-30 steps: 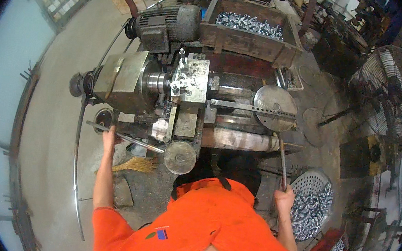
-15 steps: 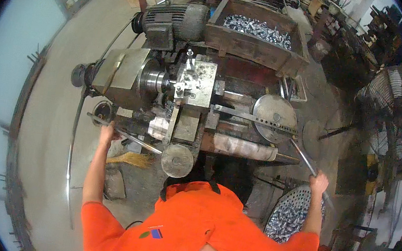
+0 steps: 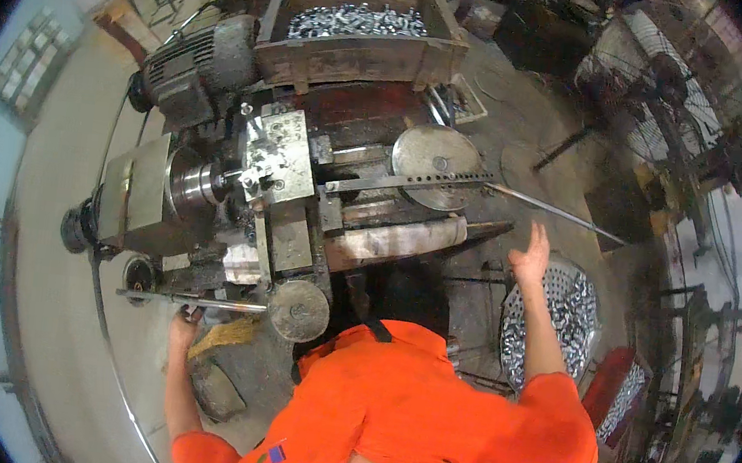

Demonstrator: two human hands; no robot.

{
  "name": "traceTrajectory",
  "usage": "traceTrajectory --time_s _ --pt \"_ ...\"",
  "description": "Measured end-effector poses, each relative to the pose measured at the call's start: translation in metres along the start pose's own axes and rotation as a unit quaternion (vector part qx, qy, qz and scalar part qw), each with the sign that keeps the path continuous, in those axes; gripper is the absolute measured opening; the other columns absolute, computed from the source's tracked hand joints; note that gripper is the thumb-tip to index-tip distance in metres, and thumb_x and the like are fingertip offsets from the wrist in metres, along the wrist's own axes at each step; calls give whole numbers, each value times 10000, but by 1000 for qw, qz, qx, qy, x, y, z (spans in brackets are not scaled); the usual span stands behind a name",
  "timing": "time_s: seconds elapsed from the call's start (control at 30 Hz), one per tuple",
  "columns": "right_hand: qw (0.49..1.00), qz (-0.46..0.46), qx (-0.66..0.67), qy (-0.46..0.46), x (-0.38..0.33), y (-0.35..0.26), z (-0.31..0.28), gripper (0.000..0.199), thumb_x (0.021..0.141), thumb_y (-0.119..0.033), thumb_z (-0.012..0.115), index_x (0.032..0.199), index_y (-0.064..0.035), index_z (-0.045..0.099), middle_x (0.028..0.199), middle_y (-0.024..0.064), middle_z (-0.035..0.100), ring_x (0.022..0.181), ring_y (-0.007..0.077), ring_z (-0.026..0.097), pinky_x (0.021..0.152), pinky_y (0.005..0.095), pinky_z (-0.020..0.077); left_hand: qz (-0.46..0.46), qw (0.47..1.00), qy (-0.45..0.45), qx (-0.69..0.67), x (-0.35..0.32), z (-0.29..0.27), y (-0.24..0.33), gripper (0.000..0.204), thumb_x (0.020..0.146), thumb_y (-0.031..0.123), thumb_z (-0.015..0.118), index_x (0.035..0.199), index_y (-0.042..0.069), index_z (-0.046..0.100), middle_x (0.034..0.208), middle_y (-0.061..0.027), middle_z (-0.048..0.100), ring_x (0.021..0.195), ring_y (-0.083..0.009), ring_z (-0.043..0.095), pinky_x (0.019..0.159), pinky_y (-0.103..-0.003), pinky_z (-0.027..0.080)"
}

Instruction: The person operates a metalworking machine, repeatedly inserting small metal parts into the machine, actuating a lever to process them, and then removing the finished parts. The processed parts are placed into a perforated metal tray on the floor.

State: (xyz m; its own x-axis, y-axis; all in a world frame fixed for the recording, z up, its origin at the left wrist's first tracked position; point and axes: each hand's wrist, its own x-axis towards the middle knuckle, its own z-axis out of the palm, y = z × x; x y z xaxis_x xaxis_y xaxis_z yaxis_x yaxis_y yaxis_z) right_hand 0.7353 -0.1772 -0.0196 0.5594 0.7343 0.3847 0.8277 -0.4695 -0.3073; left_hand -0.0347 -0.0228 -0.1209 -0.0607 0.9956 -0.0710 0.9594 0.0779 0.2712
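Your left hand grips the thin steel rod at the lathe; your right hand hangs open-fingered just below the long lever.

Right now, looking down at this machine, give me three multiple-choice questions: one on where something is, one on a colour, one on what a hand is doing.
1. Where is the wooden box of small metal parts?
A. at the far top of the machine
B. on the floor by the left hand
C. under the round metal disc

2. What colour is the person's shirt?
A. blue
B. orange
C. white

3. What is the right hand doing?
A. gripping the long lever
B. resting in the basket
C. open in the air, holding nothing

Answers:
1 A, the box sits above the motor at the machine's far end.
2 B, the shirt is bright orange.
3 C, the fingers are spread just below the long lever, apart from it, above the perforated basket; the left hand is on a thin rod.
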Motion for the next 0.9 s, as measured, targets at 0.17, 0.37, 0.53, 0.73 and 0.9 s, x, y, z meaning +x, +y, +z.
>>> traceTrajectory --time_s 0.17,0.37,0.53,0.73,0.9 --pt "996 31 46 -70 -21 -26 -3 575 566 -163 651 1116 -24 561 1177 172 532 1073 345 507 915 375 418 -59 984 -55 160 6 29 37 408 819 420 542 862 24 633 860 -165 643 798 -315 633 670 -409 497" --pt "845 257 411 -227 -12 -54 4 295 701 -154 612 953 -6 652 963 152 645 912 322 612 802 396 489 -65 987 -21 145 4 129 -22 473 787 494 557 891 35 606 859 -173 634 762 -328 624 665 -416 500" --pt "547 356 731 -199 23 -99 2 525 836 -222 356 1273 68 361 1305 257 381 1176 352 431 995 416 372 -19 986 -137 89 11 70 -12 444 816 462 529 1012 66 565 942 -203 624 874 -362 604 732 -449 484" --pt "439 410 790 -119 29 -108 29 612 862 -325 333 1334 59 264 1338 260 335 1227 382 366 1043 472 304 -56 994 -73 -53 -8 59 21 386 809 368 579 961 13 581 896 -207 632 780 -337 630 684 -433 494" --pt "398 429 803 -114 41 -107 43 619 848 -360 341 1301 61 309 1275 236 402 1158 366 420 1006 496 332 -118 961 -138 -210 -5 72 2 346 813 283 579 960 -30 562 828 -215 633 618 -327 637 557 -403 508"
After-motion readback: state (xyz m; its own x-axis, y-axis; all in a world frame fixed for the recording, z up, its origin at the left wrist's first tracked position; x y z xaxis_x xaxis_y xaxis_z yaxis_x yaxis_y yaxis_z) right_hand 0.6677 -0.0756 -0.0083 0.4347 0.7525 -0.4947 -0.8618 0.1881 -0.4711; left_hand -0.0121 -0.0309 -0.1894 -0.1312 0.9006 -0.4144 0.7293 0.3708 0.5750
